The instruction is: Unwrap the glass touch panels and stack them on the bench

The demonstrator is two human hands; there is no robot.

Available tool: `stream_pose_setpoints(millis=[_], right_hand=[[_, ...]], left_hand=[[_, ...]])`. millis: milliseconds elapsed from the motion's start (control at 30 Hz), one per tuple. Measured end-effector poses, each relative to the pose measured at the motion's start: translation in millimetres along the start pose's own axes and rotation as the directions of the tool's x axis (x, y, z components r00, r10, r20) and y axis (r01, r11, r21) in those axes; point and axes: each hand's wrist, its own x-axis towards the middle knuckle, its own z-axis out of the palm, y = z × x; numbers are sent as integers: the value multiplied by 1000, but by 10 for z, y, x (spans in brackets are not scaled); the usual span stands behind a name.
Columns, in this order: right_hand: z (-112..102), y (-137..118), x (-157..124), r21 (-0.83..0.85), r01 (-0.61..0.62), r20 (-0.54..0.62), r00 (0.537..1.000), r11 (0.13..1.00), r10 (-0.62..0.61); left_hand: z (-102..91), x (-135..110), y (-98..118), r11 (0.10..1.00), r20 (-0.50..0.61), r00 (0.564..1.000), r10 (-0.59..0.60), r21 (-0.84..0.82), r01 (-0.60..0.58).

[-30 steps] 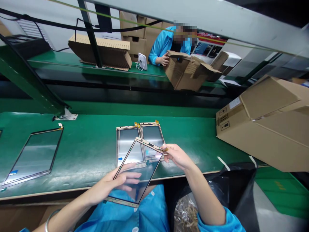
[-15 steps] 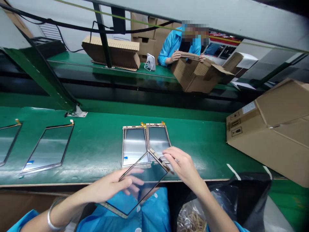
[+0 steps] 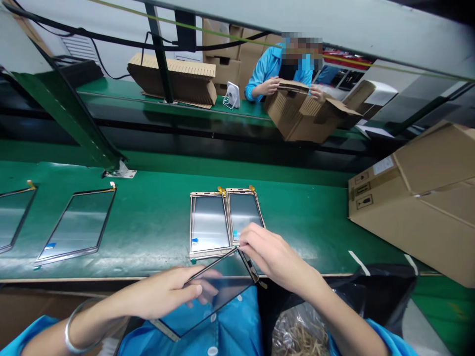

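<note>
A clear glass touch panel (image 3: pixel 218 291) with a thin gold-and-black border is held tilted over my lap, just off the green belt's near edge. My left hand (image 3: pixel 166 296) grips its left side, thumb on top and fingers under the glass. My right hand (image 3: pixel 267 254) pinches the panel's top right corner, fingers closed on the border strip. Just beyond them, two like panels (image 3: pixel 210 222) lie side by side on the green belt (image 3: pixel 308 222).
Two more panels (image 3: pixel 76 225) lie on the belt at the left. A large cardboard box (image 3: pixel 419 198) sits on the right. A black bag of scraps (image 3: pixel 297 331) hangs below my right arm. Across the line a person in blue handles an open carton (image 3: pixel 300 113).
The held panel has come down and tilted flatter toward my lap. My right hand has slid from the top edge to the top right corner and closed on it.
</note>
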Motion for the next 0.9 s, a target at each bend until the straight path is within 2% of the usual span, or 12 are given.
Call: stream_pose_setpoints(millis=[100, 167, 267, 333, 400, 500, 600, 667, 700, 800, 833, 900], right_hand=[[57, 14, -70, -142, 87, -128, 986, 986, -105], [86, 1, -161, -110, 97, -227, 967, 989, -120], [81, -58, -356, 353, -4, -259, 961, 936, 102], [32, -109, -509, 669, -63, -195, 947, 741, 256], [-51, -150, -669, 785, -55, -205, 917, 618, 342], [-200, -169, -877, 756, 5, -357, 842, 655, 405], [-271, -124, -915, 670, 63, -533, 735, 740, 420], [-235, -76, -801, 548, -14, -604, 685, 837, 407], [-196, -55, -709, 467, -80, -588, 716, 881, 377], [-62, -20, -387, 219, -151, -332, 918, 964, 219], [-30, -21, -291, 168, -130, -231, 959, 977, 167], [1, -39, -149, 107, -109, -107, 987, 988, 121]], left_hand=[[-38, 46, -62, 991, 55, 998, 4, -131, 3], [-95, 85, -131, 968, 104, 994, 22, -252, 5], [-209, 145, -238, 918, 167, 983, 76, -396, -3], [-289, 176, -293, 889, 197, 974, 109, -458, -7], [-359, 194, -328, 858, 208, 969, 133, -514, -7], [-432, 192, -341, 824, 206, 968, 142, -566, 0], [-438, 165, -297, 861, 184, 977, 105, -509, 3], [-394, 144, -236, 914, 162, 984, 73, -406, -1], [-359, 134, -199, 940, 156, 986, 56, -342, 0], [-240, 98, -88, 991, 135, 991, 16, -135, 3], [-205, 82, -56, 998, 119, 993, 18, -65, -10], [-156, 48, -5, 995, 88, 994, 58, 73, -65]])
